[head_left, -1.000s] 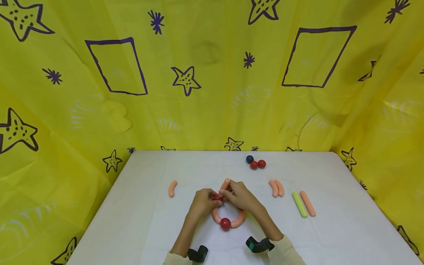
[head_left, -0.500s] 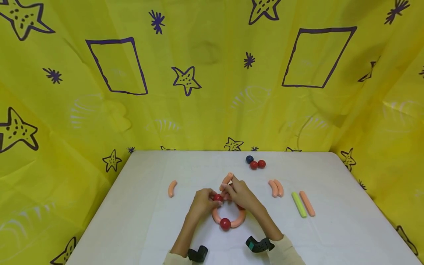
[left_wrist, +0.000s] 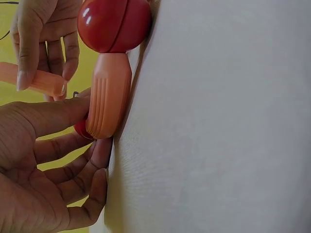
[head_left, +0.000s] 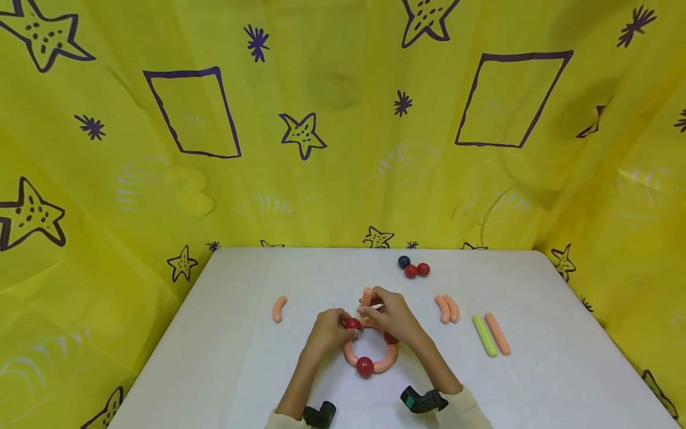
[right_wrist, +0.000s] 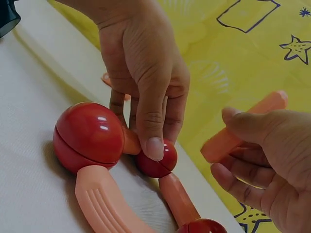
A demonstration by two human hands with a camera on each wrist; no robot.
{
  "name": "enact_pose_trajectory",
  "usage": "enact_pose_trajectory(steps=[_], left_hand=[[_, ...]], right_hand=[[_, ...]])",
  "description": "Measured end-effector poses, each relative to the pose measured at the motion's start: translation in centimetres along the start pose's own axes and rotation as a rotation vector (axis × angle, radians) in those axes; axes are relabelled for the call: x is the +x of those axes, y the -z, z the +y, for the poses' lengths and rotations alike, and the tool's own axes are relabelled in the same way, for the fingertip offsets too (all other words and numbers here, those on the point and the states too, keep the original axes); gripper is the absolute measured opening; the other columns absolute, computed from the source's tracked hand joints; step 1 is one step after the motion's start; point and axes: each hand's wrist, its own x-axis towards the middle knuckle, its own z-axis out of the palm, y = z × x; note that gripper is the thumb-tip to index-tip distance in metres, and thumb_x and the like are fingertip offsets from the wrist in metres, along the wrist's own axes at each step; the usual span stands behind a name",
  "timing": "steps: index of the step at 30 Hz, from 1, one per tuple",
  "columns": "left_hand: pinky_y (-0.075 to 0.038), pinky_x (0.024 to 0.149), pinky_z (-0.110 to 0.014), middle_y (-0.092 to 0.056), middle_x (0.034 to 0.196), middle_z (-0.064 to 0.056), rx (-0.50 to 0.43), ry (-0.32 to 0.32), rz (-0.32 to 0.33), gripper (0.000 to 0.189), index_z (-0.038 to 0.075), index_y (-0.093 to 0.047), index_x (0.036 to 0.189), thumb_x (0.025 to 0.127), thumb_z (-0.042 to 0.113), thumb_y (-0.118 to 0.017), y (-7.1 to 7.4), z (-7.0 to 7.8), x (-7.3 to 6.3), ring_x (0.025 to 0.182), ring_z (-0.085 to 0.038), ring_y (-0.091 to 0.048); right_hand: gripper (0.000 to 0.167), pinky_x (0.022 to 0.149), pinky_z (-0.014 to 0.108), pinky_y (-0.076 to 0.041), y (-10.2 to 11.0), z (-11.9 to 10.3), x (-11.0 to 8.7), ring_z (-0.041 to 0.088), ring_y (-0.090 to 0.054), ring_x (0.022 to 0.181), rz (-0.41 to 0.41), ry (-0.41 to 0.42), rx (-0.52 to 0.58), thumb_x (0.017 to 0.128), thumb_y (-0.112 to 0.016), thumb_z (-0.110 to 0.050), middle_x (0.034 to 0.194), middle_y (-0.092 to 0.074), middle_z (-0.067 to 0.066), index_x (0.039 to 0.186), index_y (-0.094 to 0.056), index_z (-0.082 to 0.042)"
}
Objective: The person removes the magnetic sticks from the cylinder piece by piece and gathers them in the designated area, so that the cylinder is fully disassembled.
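On the table lies a ring of curved orange toy rods (head_left: 384, 362) joined by red balls, with the near red ball (head_left: 365, 367) closest to me. At the ring's far left, my left hand (head_left: 328, 329) pinches a red ball (right_wrist: 162, 161) between thumb and fingers. My right hand (head_left: 395, 314) holds a separate short orange rod (right_wrist: 248, 127) in the air just beyond the ring, apart from it. In the left wrist view, a ribbed orange rod (left_wrist: 109, 97) partly hides the ball that my left fingers grip.
One curved orange rod (head_left: 279, 309) lies to the left. Two more curved rods (head_left: 447, 308) lie right, beside a straight green rod (head_left: 485, 336) and a straight orange rod (head_left: 498, 333). A blue ball (head_left: 404, 261) and two red balls (head_left: 417, 270) sit at the back.
My right hand has drawn the orange rod away from the ball in my left hand and turned it more upright. The left hand stays on the ball. The head view has tilted slightly.
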Motion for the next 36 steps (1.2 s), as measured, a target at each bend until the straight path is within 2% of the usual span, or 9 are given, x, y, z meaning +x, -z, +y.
enact_pose_trajectory(steps=[4,9,16,23,27,32,36], left_hand=[[-0.046,0.061,-0.025,-0.066,0.078,-0.006,0.009,0.006,-0.003,0.025,-0.003,-0.068,0.095,0.078,0.012,-0.080,0.0,0.0,0.0,0.070,-0.013,-0.056],[-0.046,0.062,-0.025,-0.065,0.078,-0.005,0.003,0.039,-0.015,0.027,-0.002,-0.068,0.097,0.079,0.013,-0.080,-0.2,-0.2,0.0,0.070,-0.013,-0.055],[-0.047,0.062,-0.026,-0.065,0.080,-0.006,0.015,0.018,-0.007,0.027,-0.002,-0.068,0.097,0.078,0.013,-0.080,-0.3,-0.2,0.0,0.071,-0.013,-0.056],[-0.048,0.062,-0.026,-0.066,0.082,-0.008,0.016,0.008,-0.009,0.028,-0.002,-0.067,0.098,0.079,0.013,-0.080,-0.4,-0.4,-0.1,0.073,-0.014,-0.058],[-0.048,0.062,-0.025,-0.066,0.083,-0.008,0.024,0.000,-0.008,0.028,-0.002,-0.067,0.098,0.079,0.014,-0.080,-0.4,-0.5,-0.1,0.073,-0.013,-0.058],[-0.047,0.061,-0.024,-0.065,0.083,-0.007,0.036,-0.012,-0.004,0.028,-0.002,-0.067,0.098,0.079,0.015,-0.080,-0.3,-0.5,0.0,0.073,-0.013,-0.057],[-0.047,0.061,-0.023,-0.065,0.082,-0.007,0.040,-0.016,-0.003,0.028,-0.002,-0.067,0.098,0.079,0.015,-0.080,-0.2,-0.5,0.1,0.073,-0.013,-0.056]], right_hand=[[0.024,0.078,0.023,-0.057,0.4,-0.2,-0.1,0.019,-0.070,0.089,0.052,-0.021,0.033,0.087,-0.074,-0.022,0.095,-0.069,0.004,0.103,-0.062,-0.009],[0.032,0.076,0.018,-0.053,0.9,-0.1,-0.2,0.014,-0.066,0.087,0.102,-0.028,0.063,0.089,-0.072,-0.023,0.097,-0.068,0.005,0.117,-0.064,-0.009],[0.031,0.080,0.021,-0.051,2.3,0.2,-0.5,0.021,-0.062,0.099,0.170,-0.081,0.105,0.093,-0.067,-0.022,0.102,-0.068,0.011,0.119,-0.066,-0.005],[0.032,0.085,0.023,-0.051,4.8,0.4,-1.3,0.017,-0.062,0.096,0.228,-0.133,0.065,0.092,-0.069,-0.020,0.103,-0.067,0.012,0.117,-0.065,-0.001],[0.032,0.082,0.021,-0.050,6.4,1.0,-2.1,0.013,-0.060,0.093,0.267,-0.168,0.064,0.092,-0.069,-0.018,0.105,-0.066,0.016,0.116,-0.064,0.002],[0.039,0.074,0.017,-0.049,8.6,1.7,-3.4,0.006,-0.057,0.090,0.287,-0.254,0.057,0.095,-0.065,-0.026,0.110,-0.064,0.016,0.123,-0.062,0.000],[0.046,0.073,0.015,-0.049,10.6,2.0,-4.5,0.004,-0.055,0.092,0.301,-0.303,0.033,0.096,-0.062,-0.033,0.115,-0.062,0.018,0.127,-0.059,0.001]])
